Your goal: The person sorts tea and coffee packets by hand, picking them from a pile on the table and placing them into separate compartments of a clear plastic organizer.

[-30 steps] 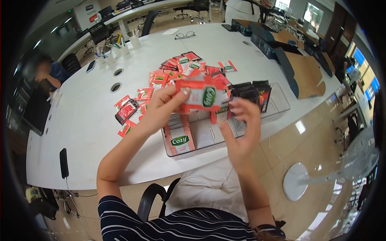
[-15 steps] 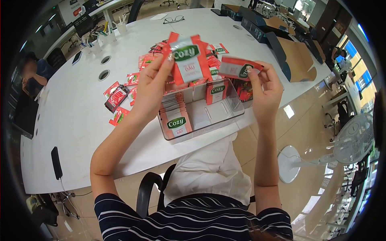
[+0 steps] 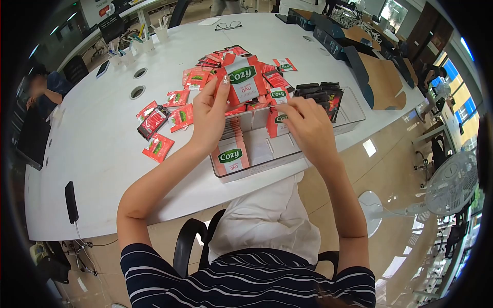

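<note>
My left hand (image 3: 208, 123) pinches a red and white Cozy tea sachet (image 3: 242, 84), raised above the table with its front facing me. My right hand (image 3: 313, 131) reaches down into a clear plastic box (image 3: 264, 167), its fingers closed at the top of a red Cozy sachet (image 3: 278, 127) that stands in a back compartment. My fingers partly cover that sachet. In the front left compartment stands a row of the same sachets (image 3: 230, 156), packed upright.
Behind the box lies a loose heap of red sachets (image 3: 197, 79), spreading left. Black sachets (image 3: 328, 97) stand in a clear container at the right. Farther off are eyeglasses (image 3: 228, 25), an open cardboard box (image 3: 377, 79) and pen cups (image 3: 162, 33). A fan (image 3: 452, 182) stands at right.
My right hand has lowered a sachet from the air into the box's back compartment. The left hand still holds its sachet up. The view has shifted slightly.
</note>
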Demonstrator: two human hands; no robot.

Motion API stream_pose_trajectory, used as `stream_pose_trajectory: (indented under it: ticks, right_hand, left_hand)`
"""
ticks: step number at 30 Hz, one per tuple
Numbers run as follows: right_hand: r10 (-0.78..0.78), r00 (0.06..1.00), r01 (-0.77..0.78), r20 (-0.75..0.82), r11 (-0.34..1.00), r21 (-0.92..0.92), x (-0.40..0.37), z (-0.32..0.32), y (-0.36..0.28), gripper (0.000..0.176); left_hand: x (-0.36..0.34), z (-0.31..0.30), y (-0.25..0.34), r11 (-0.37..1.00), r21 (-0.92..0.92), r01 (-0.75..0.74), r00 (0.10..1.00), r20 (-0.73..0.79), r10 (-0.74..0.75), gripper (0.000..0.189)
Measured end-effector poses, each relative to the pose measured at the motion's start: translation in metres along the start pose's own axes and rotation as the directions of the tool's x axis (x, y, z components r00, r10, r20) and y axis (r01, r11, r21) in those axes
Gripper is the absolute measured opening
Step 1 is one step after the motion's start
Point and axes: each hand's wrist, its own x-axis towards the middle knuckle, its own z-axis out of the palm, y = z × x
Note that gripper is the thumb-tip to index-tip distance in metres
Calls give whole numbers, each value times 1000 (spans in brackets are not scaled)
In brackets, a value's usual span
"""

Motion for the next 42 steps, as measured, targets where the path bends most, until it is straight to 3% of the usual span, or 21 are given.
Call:
stream_pose_trajectory:
  ticks: [1, 4, 7, 10, 16, 19, 22, 25, 28, 31, 34, 37, 38, 42]
  right_hand:
    - [14, 1000, -14, 4, 1000, 18, -1, -1, -2, 12]
    - [138, 933, -211, 333, 958, 195, -10, -1, -9, 14]
    - [89, 953, -165, 290, 954, 249, -14, 8, -1, 23]
    - [147, 946, -206, 289, 960, 187, -9, 4, 0, 21]
    - [186, 952, -254, 243, 923, 288, -7, 3, 1, 21]
    - [332, 935, -347, 125, 785, 513, 6, -3, -5, 18]
    - [514, 857, -409, 36, 637, 653, 20, -7, -16, 17]
    - [491, 871, -349, -2, 622, 701, 28, -6, -19, 19]
    - [464, 886, -311, -1, 595, 741, 27, 2, -13, 16]
    - [502, 854, -434, 137, 540, 721, 23, -7, -7, 11]
    - [519, 855, -394, 11, 634, 666, 19, -16, 2, 9]
    - [347, 938, -291, -29, 827, 482, 11, -22, 20, 8]
    - [339, 939, -328, 54, 839, 434, 9, -25, 19, 7]
    - [100, 987, -128, 128, 964, 234, 0, -12, 28, 8]
  left_hand:
    - [0, 0, -1, 1000, 6, 1, 1000, 2, -1, 28]
    - [0, -3, -4, 999, 48, -4, 1000, 10, 3, 28]
    - [0, -3, -7, 996, 91, -26, 1000, 5, 26, 27]
    - [-2, 1, -2, 998, 62, -14, 1000, -15, 15, 27]
    - [0, 0, 2, 994, 105, 28, 1000, 5, -29, 26]
    - [-2, 4, 5, 997, 66, 44, 999, 9, -44, 27]
    - [-2, 0, 3, 993, 107, 45, 994, 90, -54, 26]
    - [-4, 0, 4, 988, 157, 5, 985, 171, -32, 25]
    - [-6, 2, 5, 982, 186, -44, 976, 219, 2, 24]
    - [-6, 2, 5, 989, 148, -27, 977, 214, -6, 26]
    - [-4, 3, 4, 999, 15, 42, 987, 154, -44, 35]
    - [-5, 3, 6, 997, 80, 11, 989, 147, -23, 37]
    - [-5, 4, 6, 996, 89, 12, 992, 124, -23, 40]
    - [-3, 4, 1, 999, 43, -20, 992, 127, 14, 48]
